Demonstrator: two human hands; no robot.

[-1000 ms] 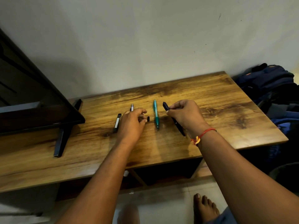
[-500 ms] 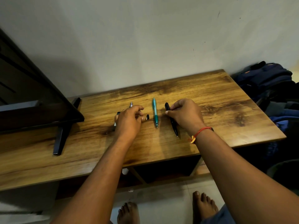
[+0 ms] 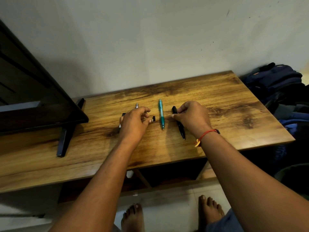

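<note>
Right hand (image 3: 192, 117) pinches black pen (image 3: 181, 129) near its far end, pen flat on table (image 3: 234, 106). Left hand (image 3: 133, 122) curled over silver pen (image 3: 136, 106); grip hidden, can't tell. Teal pen (image 3: 161, 114) lies between the hands, small black cap (image 3: 153, 118) just beside it.

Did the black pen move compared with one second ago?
Yes. The black pen has turned: its near tip swung left, toward the teal pen, so it lies more nearly parallel to it. The right hand pinches its far end.
</note>
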